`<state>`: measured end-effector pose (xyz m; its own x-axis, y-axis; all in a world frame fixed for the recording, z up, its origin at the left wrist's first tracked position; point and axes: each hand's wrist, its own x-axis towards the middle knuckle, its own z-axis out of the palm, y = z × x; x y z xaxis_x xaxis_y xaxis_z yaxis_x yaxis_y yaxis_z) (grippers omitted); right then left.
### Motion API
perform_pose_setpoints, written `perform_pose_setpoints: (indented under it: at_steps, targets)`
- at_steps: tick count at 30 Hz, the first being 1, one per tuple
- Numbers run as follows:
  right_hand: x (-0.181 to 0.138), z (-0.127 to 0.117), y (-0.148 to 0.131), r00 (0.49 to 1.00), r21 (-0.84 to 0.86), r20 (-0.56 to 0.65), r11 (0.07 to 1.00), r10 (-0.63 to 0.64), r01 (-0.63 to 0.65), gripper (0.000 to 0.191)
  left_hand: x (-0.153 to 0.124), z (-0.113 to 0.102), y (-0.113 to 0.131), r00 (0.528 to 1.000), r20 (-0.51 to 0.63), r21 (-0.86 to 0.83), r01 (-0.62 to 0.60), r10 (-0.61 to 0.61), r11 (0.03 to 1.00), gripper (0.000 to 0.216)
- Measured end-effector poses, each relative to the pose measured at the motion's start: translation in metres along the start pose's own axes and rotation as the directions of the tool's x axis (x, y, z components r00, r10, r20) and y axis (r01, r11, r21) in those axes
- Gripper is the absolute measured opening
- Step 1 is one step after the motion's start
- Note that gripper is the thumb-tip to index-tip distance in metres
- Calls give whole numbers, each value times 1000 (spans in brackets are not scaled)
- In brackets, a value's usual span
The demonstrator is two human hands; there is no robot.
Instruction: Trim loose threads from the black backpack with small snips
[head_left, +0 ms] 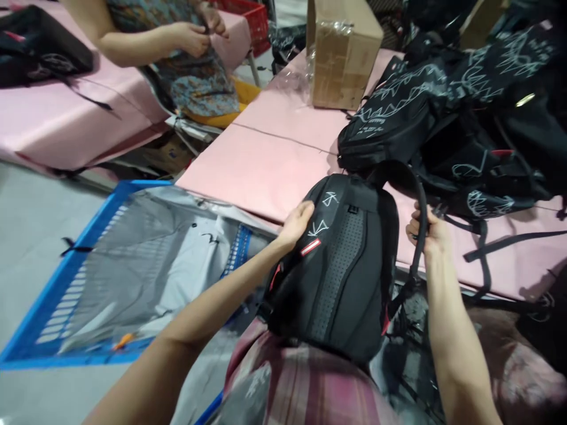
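Observation:
A black backpack with white line marks and a small red-white tag rests against my lap and the near edge of the pink table. My left hand grips its upper left side. My right hand is closed on its black shoulder strap, which arches up over the top of the bag.
A pile of black backpacks with white scribble print lies on the table's right. A cardboard box stands at the back. A blue crate lined with grey plastic sits on the floor to the left. Another person works at a second pink table far left.

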<state>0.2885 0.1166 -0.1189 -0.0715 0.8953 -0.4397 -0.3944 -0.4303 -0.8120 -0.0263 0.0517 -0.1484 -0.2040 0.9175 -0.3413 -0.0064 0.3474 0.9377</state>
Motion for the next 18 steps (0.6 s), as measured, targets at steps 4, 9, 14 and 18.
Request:
perform_pose_setpoints:
  at_steps: [4,9,14,18]
  targets:
    - [19,-13,-5,999,173,3,983,55,-54,13,58,26,47,899,43,300,-427,436,853,37]
    - [19,-28,8,997,172,26,982,71,-74,18,125,112,83,656,360,391,-752,664,531,37]
    - [21,-34,16,982,298,43,936,184,-188,22,169,185,93,335,776,179,-930,535,322,36]
    - [19,-50,19,962,164,30,948,271,-272,16,173,213,101,367,858,256,-912,359,321,33]
